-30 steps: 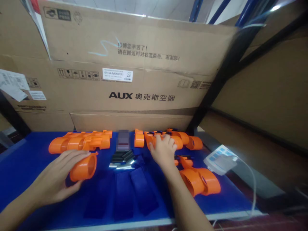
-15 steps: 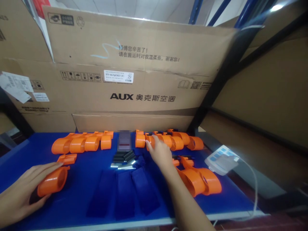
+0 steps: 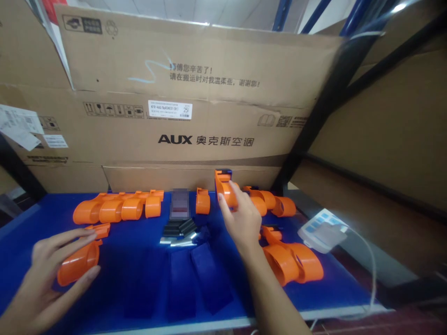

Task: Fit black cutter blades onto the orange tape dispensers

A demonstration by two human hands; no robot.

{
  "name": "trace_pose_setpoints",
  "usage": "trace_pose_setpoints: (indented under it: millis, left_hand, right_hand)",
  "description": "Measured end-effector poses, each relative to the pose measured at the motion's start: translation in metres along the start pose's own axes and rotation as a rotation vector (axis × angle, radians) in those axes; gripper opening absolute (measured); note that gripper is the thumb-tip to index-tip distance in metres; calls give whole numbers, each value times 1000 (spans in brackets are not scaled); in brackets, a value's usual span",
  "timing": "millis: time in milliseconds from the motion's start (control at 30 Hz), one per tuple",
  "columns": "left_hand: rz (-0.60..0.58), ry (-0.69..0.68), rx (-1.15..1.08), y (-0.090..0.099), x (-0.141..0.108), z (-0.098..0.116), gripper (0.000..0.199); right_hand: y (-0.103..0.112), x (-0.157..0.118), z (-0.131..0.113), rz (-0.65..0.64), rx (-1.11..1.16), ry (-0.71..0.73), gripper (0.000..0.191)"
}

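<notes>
My right hand (image 3: 242, 216) grips an orange tape dispenser (image 3: 226, 191) and holds it up above the back right of the blue table. At the left, my left hand (image 3: 59, 267) is around another orange dispenser (image 3: 79, 264), its fingers apart and curved over the ring. A row of orange dispensers (image 3: 111, 210) stands at the back left. One single dispenser (image 3: 203, 204) is right of the dark blurred object (image 3: 180, 204). More dispensers (image 3: 284, 206) stand at the back right, and two large ones (image 3: 305, 263) lie nearer on the right.
Black and silvery strips (image 3: 179, 230) lie mid-table, with dark blue flat pieces (image 3: 181, 279) in front. A white device (image 3: 323, 230) with a cable sits at the right edge. A printed cardboard wall (image 3: 209, 116) stands behind the blue table (image 3: 118, 265).
My right hand has lifted a dispenser out of the back right row. My left hand's fingers have spread a little, and its thumb has moved right, in front of the ring.
</notes>
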State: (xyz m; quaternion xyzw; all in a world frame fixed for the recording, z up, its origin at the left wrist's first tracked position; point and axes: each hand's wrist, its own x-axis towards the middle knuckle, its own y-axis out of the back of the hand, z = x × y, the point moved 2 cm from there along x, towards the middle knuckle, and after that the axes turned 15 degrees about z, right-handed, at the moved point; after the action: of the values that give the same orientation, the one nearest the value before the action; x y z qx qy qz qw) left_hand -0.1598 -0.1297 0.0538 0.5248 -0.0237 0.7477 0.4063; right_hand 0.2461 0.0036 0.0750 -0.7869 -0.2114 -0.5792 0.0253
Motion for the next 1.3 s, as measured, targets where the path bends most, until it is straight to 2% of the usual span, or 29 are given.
trace_pose_setpoints:
  millis: [67, 133, 200, 267, 333, 433, 567, 667, 767, 867, 1000, 1067, 1167, 1300]
  left_hand:
    - [-8, 76, -110, -29, 2, 23, 59]
    - [-23, 214, -343, -69, 9, 44, 56]
    - [-67, 357, -548, -115, 19, 60, 58]
    - [-127, 472, -723, -158, 33, 73, 64]
    - [-141, 554, -883, -192, 46, 81, 67]
    - [-75, 674, -1057, -218, 57, 83, 54]
    - [-39, 865, -1113, -221, 57, 72, 46]
    - [-56, 927, -1138, -213, 52, 63, 42]
    - [-74, 892, -1106, -206, 47, 57, 43]
    - [-99, 819, -1067, -201, 44, 56, 42]
    - [-80, 728, -973, -194, 39, 54, 38]
    - [-91, 676, -922, -191, 36, 53, 34]
    - [-93, 640, -884, -188, 32, 49, 30]
    - [-100, 667, -848, -189, 30, 45, 30]
  right_hand:
    - [8, 0, -1, 175, 99, 67, 48]
    - [15, -2, -1, 321, 208, 150, 51]
    - [18, -6, -3, 378, 316, 234, 54]
    - [16, -11, -8, 333, 416, 308, 55]
    - [12, -18, -15, 217, 496, 348, 55]
    - [6, -30, -27, -16, 595, 349, 58]
    - [5, -38, -36, -286, 701, 290, 65]
    - [7, -33, -34, -289, 700, 115, 51]
    - [3, -26, -30, -239, 647, -112, 38]
    - [-7, -25, -32, -372, 655, -242, 30]
    - [-16, -36, -42, -690, 769, -229, 23]
    - [-16, -42, -46, -786, 811, -209, 23]
    - [-15, -49, -49, -841, 817, -236, 20]
    - [-17, -54, -49, -854, 828, -349, 20]
